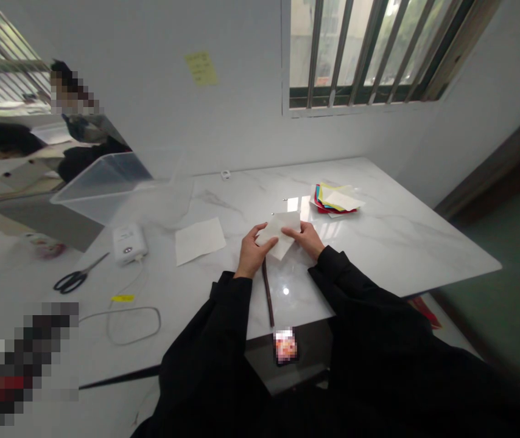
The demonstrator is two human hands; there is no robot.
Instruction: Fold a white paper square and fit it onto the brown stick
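The left hand (251,252) and the right hand (311,241) together hold one piece of white paper (281,248) above the desk (401,243). Each grip is closed on this paper, with the thumb lying on the face which we see; the left grip is at its 8 o'clock side and the right grip at its 3 o'clock side. How the fingers behind the paper are placed, I cannot tell.

Taking the held paper as the middle of the clock, a loose white sheet (200,241) lies flat at 9 o'clock. At 2 o'clock there is a pile of coloured sheets (337,199), with red, blue, yellow and white showing. A thin dark stick (268,292) lies between 6 and 7 o'clock; its far end reaches near the left hand, but whether they touch is not clear. Farther away, at 9 o'clock, stands a white device (129,243), and the black-handled scissors (73,280) lie just beside it, at its 8 o'clock.
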